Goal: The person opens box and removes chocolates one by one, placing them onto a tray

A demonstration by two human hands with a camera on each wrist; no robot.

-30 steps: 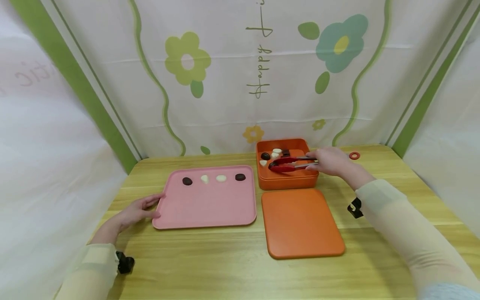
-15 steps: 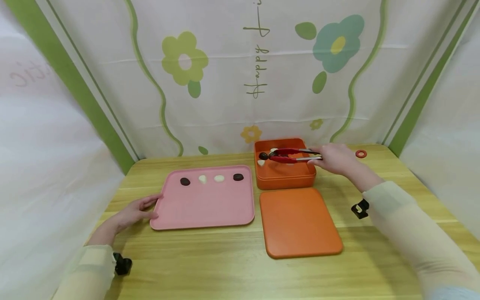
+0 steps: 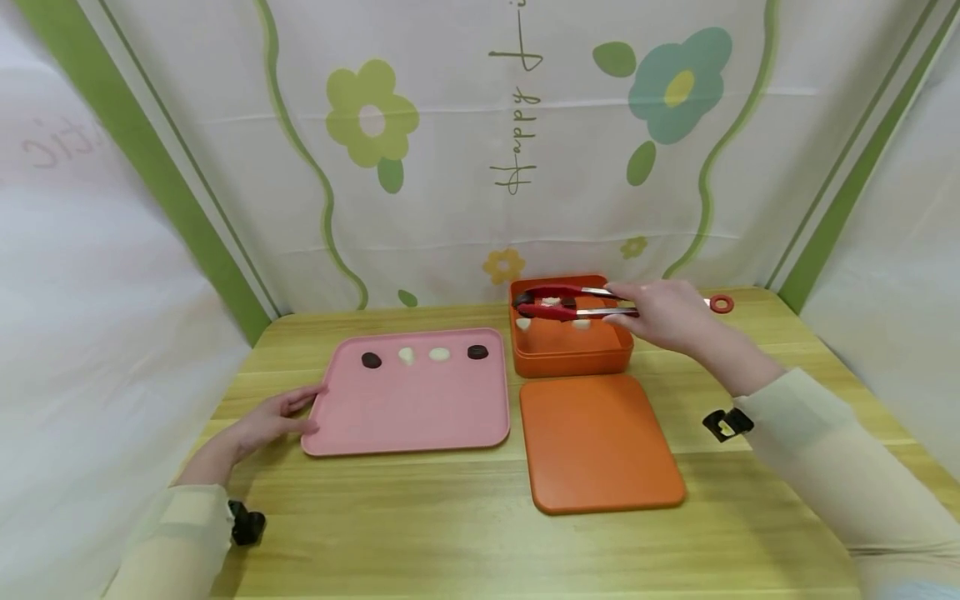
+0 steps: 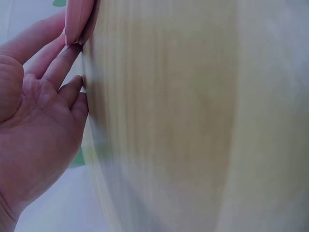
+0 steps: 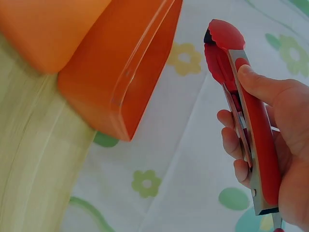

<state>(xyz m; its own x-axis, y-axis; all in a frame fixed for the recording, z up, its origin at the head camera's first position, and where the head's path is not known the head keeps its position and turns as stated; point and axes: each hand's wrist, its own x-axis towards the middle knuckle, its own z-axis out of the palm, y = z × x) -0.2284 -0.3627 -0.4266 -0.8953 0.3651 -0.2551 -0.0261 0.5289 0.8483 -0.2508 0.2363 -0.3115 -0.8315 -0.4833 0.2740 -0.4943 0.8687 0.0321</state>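
Note:
My right hand (image 3: 663, 312) grips a pair of red-and-silver tongs (image 5: 258, 140) over the orange box (image 3: 573, 362). Between the tongs' red tips sits a dark brown chocolate (image 3: 522, 300), just a dark bit in the right wrist view. White pieces (image 3: 523, 324) and a dark square piece (image 3: 568, 303) lie inside the box. Over at the left, my left hand (image 3: 262, 425) rests its fairly straight, spread fingers against the left rim of a pink tray (image 3: 408, 417). Along the tray's far side runs a row of dark and white chocolates (image 3: 439, 354).
An orange square lid (image 3: 600, 446) lies flat in front of the box, right of the tray. Everything stands on a light wooden table (image 3: 390, 525). A white flower-print cloth (image 3: 450, 208) hangs behind the table's back edge.
My right hand has raised the tongs from low in the box, and a dark chocolate from its left side is now between the tips. The left hand has stayed at the tray.

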